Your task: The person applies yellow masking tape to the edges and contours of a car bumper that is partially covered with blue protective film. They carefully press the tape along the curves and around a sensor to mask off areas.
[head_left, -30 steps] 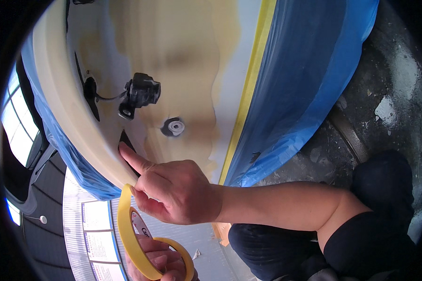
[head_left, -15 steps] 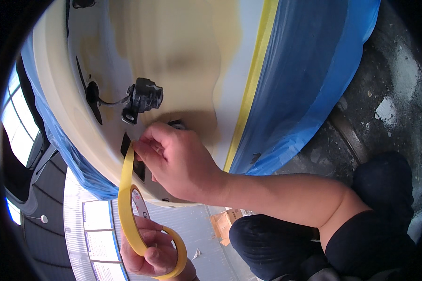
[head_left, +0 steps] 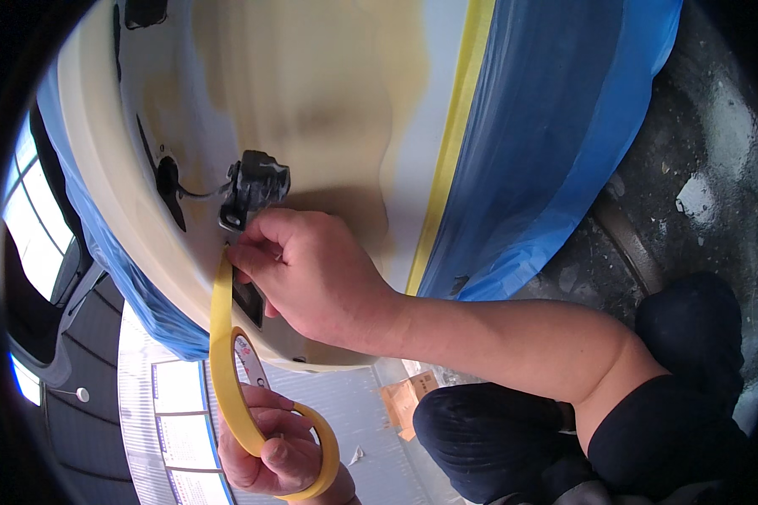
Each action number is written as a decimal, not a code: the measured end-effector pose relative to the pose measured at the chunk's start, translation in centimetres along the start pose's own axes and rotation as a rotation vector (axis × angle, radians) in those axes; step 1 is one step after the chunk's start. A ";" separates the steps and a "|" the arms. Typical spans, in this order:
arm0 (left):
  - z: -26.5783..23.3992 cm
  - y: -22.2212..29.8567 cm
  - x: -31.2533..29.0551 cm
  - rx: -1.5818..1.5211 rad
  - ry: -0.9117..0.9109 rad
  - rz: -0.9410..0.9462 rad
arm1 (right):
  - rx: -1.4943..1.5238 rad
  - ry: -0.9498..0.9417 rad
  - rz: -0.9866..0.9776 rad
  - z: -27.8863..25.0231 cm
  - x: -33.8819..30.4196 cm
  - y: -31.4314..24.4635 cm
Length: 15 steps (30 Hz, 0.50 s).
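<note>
My left hand [head_left: 271,450] has its fingers through and around a roll of yellow masking tape [head_left: 232,404], holding it at the lower left. A strip of tape [head_left: 220,299] runs from the roll up to my right hand [head_left: 320,273], whose thumb and forefinger pinch its free end. That end lies at the edge of a car body panel [head_left: 328,93] with beige and pale grey patches, next to a dark rectangular opening [head_left: 247,303]. Just above my right fingertips, a black fitting [head_left: 259,183] hangs on a cable from a hole [head_left: 168,175] in the panel.
Blue masking film [head_left: 547,143] covers the right of the panel, edged by a yellow tape line [head_left: 451,151]. More blue film [head_left: 147,311] wraps the left side. A cardboard box [head_left: 408,400] stands behind my knee [head_left: 488,442]. The dark floor [head_left: 699,168] is stained white.
My right hand has moved slightly upward in the view with the tape end, covering a small black opening. The hanging black fitting has shifted and turned a little. My left hand stays nearly still.
</note>
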<state>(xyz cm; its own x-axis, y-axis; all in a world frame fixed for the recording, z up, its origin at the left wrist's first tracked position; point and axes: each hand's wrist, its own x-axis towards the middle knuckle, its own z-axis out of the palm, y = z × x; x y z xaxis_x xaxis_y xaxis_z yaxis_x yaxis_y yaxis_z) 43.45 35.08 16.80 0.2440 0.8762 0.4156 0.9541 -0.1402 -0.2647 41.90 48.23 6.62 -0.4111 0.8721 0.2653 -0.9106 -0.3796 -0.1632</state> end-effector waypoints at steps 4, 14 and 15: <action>0.0 0.1 -0.1 -0.012 -0.006 -0.014 | -0.031 0.009 -0.007 0.0 0.0 0.1; -0.1 -0.2 -0.3 -0.030 0.005 -0.004 | -0.020 0.015 0.012 0.0 0.1 -0.2; -0.1 -0.2 -0.3 -0.030 0.009 -0.007 | -0.035 0.024 0.023 0.1 0.1 -0.1</action>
<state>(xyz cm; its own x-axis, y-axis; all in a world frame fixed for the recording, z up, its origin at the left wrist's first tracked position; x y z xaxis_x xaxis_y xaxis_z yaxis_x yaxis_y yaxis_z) 43.16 34.77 16.78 0.2386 0.8731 0.4252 0.9606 -0.1480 -0.2352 41.92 48.32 6.77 -0.4302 0.8707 0.2382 -0.8989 -0.3890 -0.2018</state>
